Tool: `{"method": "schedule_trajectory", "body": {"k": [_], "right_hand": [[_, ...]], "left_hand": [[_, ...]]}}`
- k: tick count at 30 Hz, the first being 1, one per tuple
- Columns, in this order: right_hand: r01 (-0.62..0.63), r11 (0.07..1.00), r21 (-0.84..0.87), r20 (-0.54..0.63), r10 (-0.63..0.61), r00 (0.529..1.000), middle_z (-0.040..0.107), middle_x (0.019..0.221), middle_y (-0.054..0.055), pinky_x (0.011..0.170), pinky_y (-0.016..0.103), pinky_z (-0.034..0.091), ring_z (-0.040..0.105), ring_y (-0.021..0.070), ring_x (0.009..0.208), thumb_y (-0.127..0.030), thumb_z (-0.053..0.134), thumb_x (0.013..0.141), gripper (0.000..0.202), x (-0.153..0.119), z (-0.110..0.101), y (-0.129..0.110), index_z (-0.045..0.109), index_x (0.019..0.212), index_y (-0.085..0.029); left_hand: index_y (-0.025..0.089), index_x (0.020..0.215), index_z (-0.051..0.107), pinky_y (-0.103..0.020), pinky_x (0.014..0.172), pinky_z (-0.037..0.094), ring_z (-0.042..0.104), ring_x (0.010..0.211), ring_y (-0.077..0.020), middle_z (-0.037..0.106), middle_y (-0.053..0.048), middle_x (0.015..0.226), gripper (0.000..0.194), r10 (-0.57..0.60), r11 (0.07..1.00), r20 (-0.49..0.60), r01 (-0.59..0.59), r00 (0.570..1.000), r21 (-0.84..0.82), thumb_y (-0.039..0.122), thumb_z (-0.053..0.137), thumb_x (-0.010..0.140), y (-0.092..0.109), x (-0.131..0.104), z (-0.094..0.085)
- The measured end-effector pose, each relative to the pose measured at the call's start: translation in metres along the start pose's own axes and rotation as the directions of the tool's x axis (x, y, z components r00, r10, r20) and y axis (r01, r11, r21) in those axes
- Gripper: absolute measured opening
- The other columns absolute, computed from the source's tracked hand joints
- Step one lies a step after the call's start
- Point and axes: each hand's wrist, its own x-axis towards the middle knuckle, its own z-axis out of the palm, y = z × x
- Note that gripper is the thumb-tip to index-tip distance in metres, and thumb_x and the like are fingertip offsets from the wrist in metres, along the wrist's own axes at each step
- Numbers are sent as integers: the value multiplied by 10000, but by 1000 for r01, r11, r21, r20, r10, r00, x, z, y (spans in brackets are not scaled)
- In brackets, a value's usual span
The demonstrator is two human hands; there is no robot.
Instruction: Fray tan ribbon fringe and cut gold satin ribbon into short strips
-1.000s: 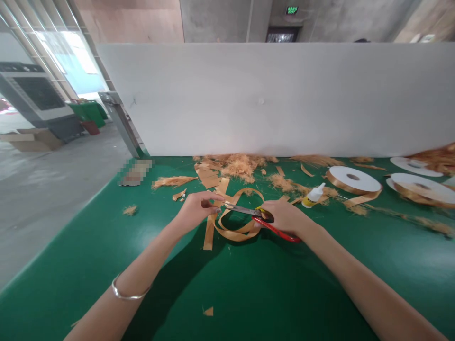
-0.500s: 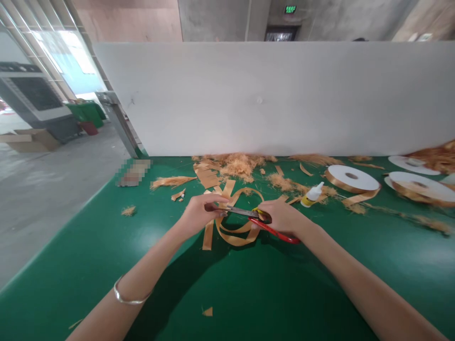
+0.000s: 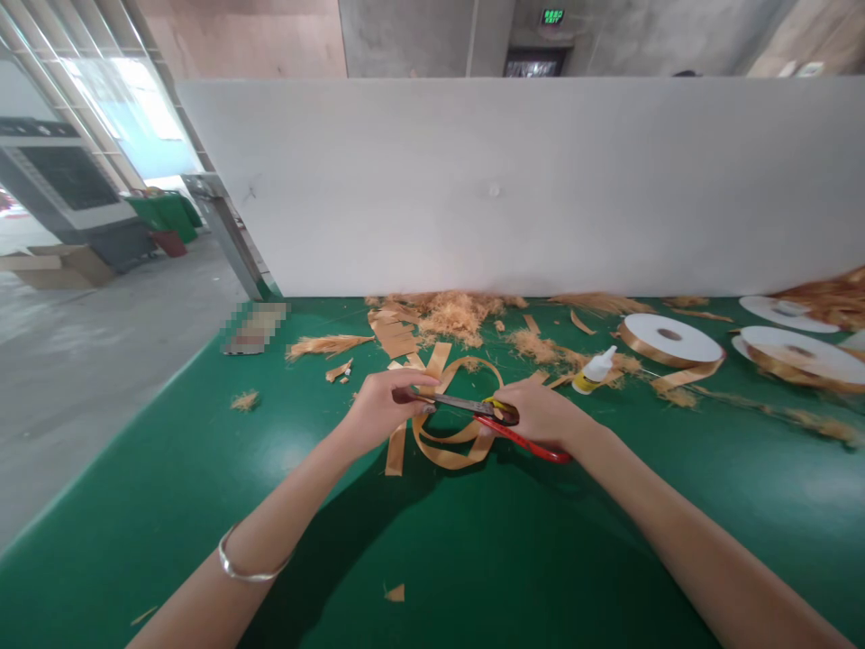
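Note:
My right hand (image 3: pixel 537 413) is closed round the scissors (image 3: pixel 523 439), which have red and yellow handles and blades pointing left. The blade tips reach the fingers of my left hand (image 3: pixel 385 406), which pinch the end of a golden ribbon (image 3: pixel 450 458). That ribbon curls in loops on the green table below the blades. Short cut ribbon pieces (image 3: pixel 396 451) lie under and beside my left hand. What exactly sits between the blades is too small to tell.
A glue bottle (image 3: pixel 595 370) stands right of my right hand. Ribbon spools (image 3: pixel 669 338) lie farther right on the green table (image 3: pixel 324 559). Fibre scraps (image 3: pixel 452 315) line the white panel (image 3: pixel 493 189) behind. A pixelated flat object (image 3: pixel 255 327) lies back left.
Both hands and the scissors have shifted very slightly to the right. The grip of each hand looks the same.

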Motion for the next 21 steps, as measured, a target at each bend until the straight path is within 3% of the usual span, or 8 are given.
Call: {"method": "schedule_trajectory", "body": {"k": [6,15,21], "right_hand": [[-11,999,-45,12,11,1000,509,592,20,519,240,263,422,120,527,-535,499,781,454,0,-1,1,336,530,-193],[-14,984,-176,76,28,997,561,612,48,525,239,255,456,122,545,-244,481,769,249,2,-3,-1,414,538,-180],[-81,981,-177,65,93,994,551,590,41,525,238,248,452,125,545,-194,463,731,219,2,-8,5,391,525,-182]], "left_hand": [[198,919,707,-289,693,547,633,753,-155,668,-57,992,249,2,1000,6,-2,1000,-1,161,674,675,-2,0,0],[211,903,707,-258,631,534,611,679,-129,674,-45,1003,248,-61,998,16,61,998,-3,191,699,656,0,0,1],[220,1013,668,-318,764,537,660,732,-147,595,-68,1219,390,-236,965,-8,233,972,-118,240,743,631,-6,5,-5]]}}
